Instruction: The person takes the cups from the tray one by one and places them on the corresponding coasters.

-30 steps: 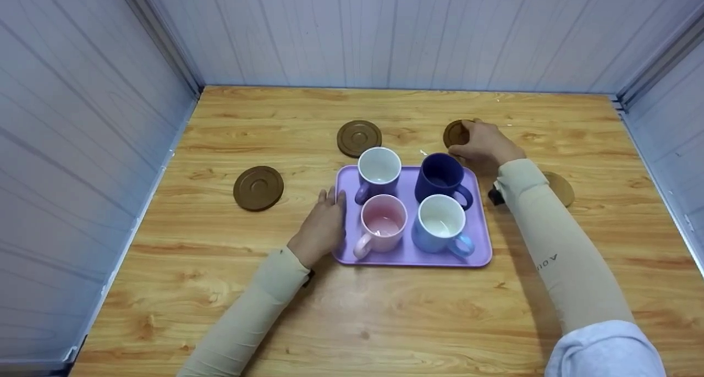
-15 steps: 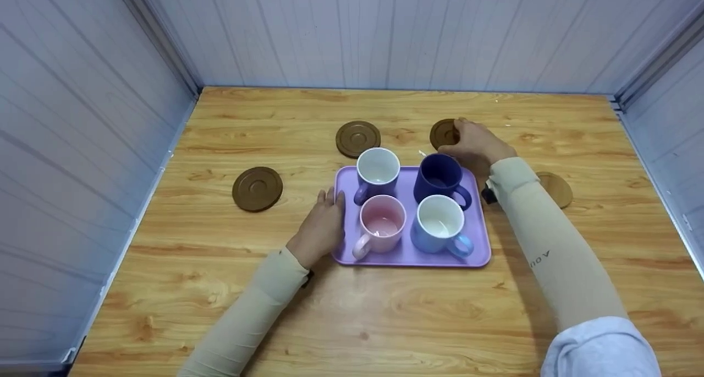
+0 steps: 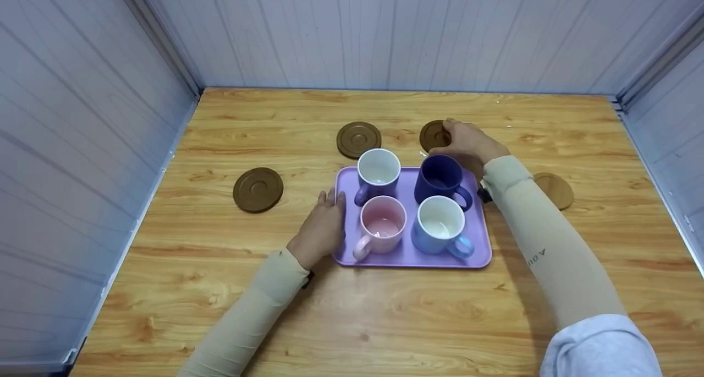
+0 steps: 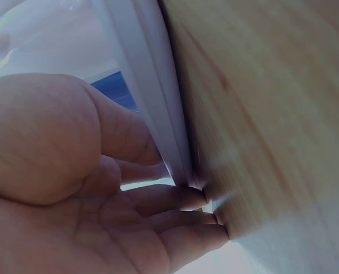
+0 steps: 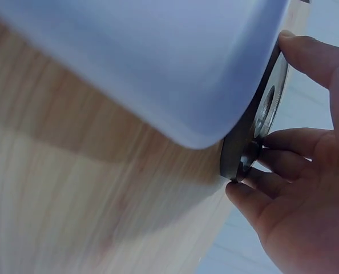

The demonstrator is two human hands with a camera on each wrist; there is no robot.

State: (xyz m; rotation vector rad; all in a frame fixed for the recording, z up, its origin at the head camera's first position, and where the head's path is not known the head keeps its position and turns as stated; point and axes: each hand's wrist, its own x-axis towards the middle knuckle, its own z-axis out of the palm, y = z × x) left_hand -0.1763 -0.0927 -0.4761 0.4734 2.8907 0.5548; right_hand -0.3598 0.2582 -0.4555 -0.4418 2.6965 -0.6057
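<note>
In the head view my left hand (image 3: 322,231) is at the left rim of a purple tray (image 3: 410,256). The left wrist view has the thumb over the tray wall (image 4: 152,97) and fingertips low beside it on the tabletop. Behind the tray, my right hand (image 3: 472,143) holds a dark brown round coaster (image 3: 432,136) by its edge; the right wrist view puts thumb and fingers around it, flat near the tray corner. On the tray stand a white-lined mug (image 3: 379,168), a navy mug (image 3: 440,176), a pink mug (image 3: 383,223) and a light blue mug (image 3: 440,225).
One brown coaster (image 3: 358,139) lies behind the white-lined mug, and another brown coaster (image 3: 258,190) lies left of the tray. A lighter wooden disc (image 3: 554,191) sits at the right, partly behind the right sleeve. Panel walls (image 3: 385,36) enclose the wooden table (image 3: 352,322).
My right hand has slid its coaster leftward along the table, behind the navy mug. The left hand, tray and mugs stay where they were.
</note>
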